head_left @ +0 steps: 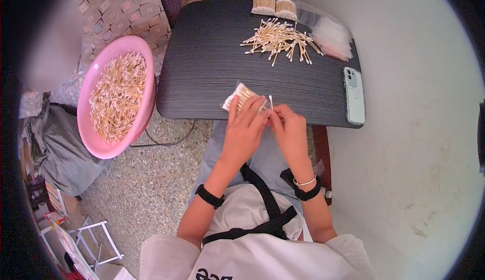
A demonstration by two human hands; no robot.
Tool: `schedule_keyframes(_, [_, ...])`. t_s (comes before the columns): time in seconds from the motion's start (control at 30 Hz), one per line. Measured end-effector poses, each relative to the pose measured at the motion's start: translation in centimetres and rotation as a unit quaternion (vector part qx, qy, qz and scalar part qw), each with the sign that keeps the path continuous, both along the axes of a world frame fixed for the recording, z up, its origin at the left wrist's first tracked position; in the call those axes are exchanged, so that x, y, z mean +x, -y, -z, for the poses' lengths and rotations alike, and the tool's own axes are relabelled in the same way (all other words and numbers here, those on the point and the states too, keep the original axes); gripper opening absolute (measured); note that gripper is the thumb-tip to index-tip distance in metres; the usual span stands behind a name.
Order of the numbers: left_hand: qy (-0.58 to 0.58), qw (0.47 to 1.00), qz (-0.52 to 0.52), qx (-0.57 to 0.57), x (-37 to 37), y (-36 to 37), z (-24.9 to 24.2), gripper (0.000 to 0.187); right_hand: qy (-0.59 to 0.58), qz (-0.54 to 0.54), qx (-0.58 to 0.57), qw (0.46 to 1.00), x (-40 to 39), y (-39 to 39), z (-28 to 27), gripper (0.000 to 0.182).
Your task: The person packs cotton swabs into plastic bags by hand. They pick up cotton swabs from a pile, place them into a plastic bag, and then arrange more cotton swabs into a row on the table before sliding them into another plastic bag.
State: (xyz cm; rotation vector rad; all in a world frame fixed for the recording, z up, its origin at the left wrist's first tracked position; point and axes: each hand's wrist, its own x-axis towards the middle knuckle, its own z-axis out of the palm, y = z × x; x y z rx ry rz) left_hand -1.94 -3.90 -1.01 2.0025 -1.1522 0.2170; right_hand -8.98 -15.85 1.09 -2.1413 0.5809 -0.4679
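A clear packet of cotton swabs [241,96] lies at the front edge of the black table [202,68], its swabs side by side. My left hand [244,128] rests over the packet's right part, fingers pressed together on it. Just to the right, my right hand [290,131] is closed, thumb and index finger pinching a single cotton swab [271,101] that stands up from the fingertips. The packet's open end is partly hidden between the hands. Farther back on the table lies a loose pile of cotton swabs [278,40].
Two filled swab packets [275,7] sit at the table's back edge, beside a stack of clear plastic bags [331,36]. A white phone [354,95] lies at the right edge. Left of the table stands a pink basin [87,123] full of swabs. A wall rises at the right.
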Motion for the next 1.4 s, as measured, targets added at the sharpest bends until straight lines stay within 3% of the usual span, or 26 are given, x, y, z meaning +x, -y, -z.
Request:
schedule_keyframes(0.27, [-0.031,0.998,-0.006,-0.047,0.3,-0.3,0.3,0.014,0.028,-0.025,0.004,0.999,1.3,0.4,0.7,0.015])
schedule_keyframes(0.47, [-0.061,0.996,0.005,-0.071,0.6,-0.6,0.1,0.014,0.013,-0.083,0.132,0.988,1.0,2.3,0.4,0.015])
schedule_keyframes(0.67, [-0.085,0.993,0.015,-0.082,0.5,-0.8,0.1,0.014,0.022,-0.105,0.125,0.986,1.0,2.9,0.4,0.013])
schedule_keyframes(0.87, [-0.090,0.993,0.016,-0.079,0.8,-0.9,0.1,0.013,0.002,-0.133,0.225,0.965,0.9,3.5,0.5,0.014])
schedule_keyframes(1.4, [-0.130,0.987,0.023,-0.092,0.7,-1.2,-0.1,0.014,-0.003,-0.036,0.007,0.999,-1.2,1.2,-0.5,0.016])
